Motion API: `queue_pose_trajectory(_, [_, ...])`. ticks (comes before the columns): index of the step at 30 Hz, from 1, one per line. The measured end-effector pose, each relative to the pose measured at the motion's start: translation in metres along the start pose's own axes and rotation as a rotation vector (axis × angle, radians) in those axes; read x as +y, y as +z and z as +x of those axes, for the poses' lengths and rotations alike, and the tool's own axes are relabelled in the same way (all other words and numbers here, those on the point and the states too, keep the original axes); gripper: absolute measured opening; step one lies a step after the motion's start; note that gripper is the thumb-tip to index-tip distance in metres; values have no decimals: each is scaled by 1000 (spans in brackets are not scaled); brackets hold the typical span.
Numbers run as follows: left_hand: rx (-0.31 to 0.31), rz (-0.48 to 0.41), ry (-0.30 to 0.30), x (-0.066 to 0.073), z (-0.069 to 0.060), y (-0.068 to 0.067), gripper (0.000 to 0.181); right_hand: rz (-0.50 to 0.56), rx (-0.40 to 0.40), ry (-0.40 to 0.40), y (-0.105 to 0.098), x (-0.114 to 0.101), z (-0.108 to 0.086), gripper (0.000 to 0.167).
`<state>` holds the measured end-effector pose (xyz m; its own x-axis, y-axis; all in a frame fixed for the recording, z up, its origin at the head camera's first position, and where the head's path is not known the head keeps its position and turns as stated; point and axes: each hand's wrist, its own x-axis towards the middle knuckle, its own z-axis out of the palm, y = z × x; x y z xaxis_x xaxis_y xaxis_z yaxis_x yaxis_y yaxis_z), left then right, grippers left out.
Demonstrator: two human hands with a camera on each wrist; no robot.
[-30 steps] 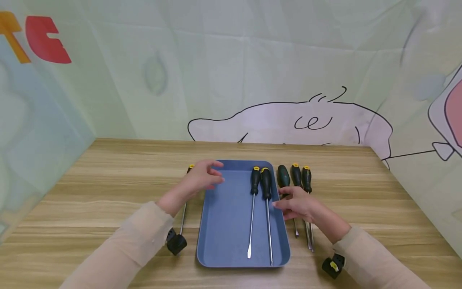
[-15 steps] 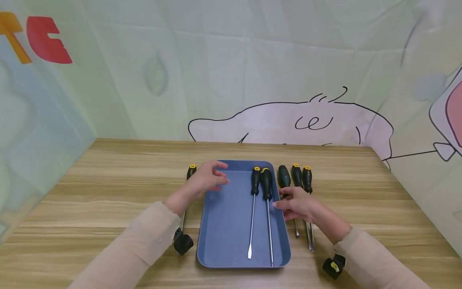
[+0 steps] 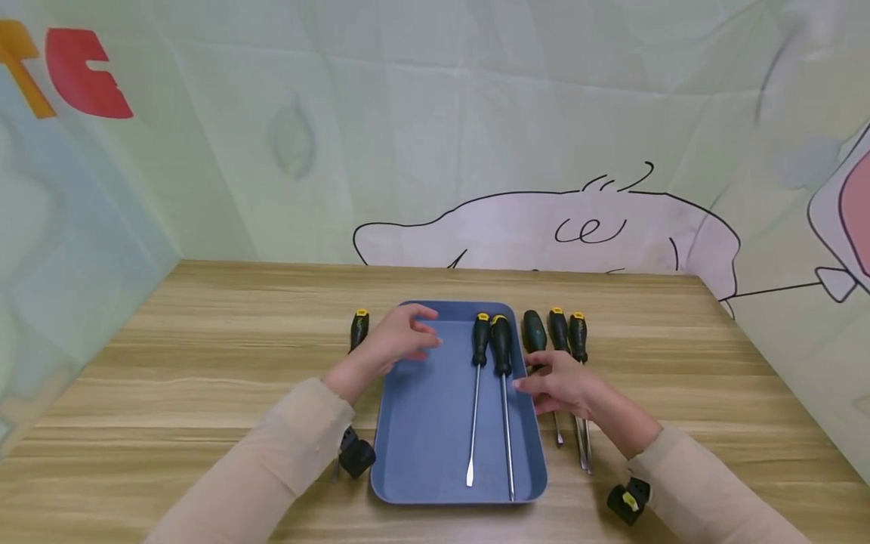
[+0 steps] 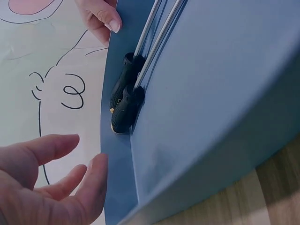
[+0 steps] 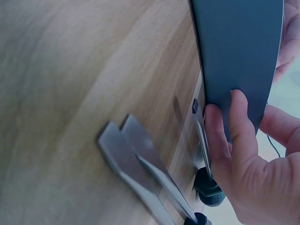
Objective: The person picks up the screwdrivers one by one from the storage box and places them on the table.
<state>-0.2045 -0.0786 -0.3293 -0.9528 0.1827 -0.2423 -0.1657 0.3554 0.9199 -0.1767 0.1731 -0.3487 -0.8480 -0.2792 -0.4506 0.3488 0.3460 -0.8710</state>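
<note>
"Hands first: which does what?"
"Right hand [image 3: 560, 384] pinches the blue tray [image 3: 428, 423] at its right side, lower centre of the frame; left hand [image 3: 397, 338], fingers loosely spread, holds nothing near the tray's upper-left corner."
"And its handling?"
"Likely light, stiff, smooth; best gripped by both long sides."
"Counts?"
"One tray: two screwdrivers [image 3: 480, 340] inside, three more screwdrivers [image 3: 558, 329] right, one lone screwdriver [image 3: 359, 328] left."

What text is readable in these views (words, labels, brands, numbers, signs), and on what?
"T", probably: orange block letter on the pale green printed fabric backdrop, cut by the left frame edge.
"E" or "G", can't tell: red block letter beside it.
Black, yellow-capped screwdriver left of the blue rectangular tray: handle marking too small to read.
Brands, numbers: none legible.
</note>
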Motion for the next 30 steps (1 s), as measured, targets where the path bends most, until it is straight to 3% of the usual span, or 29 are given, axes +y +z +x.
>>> queue_pose_trajectory(15, [0, 10, -25, 5, 2, 3, 45, -4, 7, 4, 1, -1, 0, 64])
queue_pose_trajectory(30, [-16, -27, -30, 6, 7, 15, 46, 0, 18, 6, 0, 0, 1, 62])
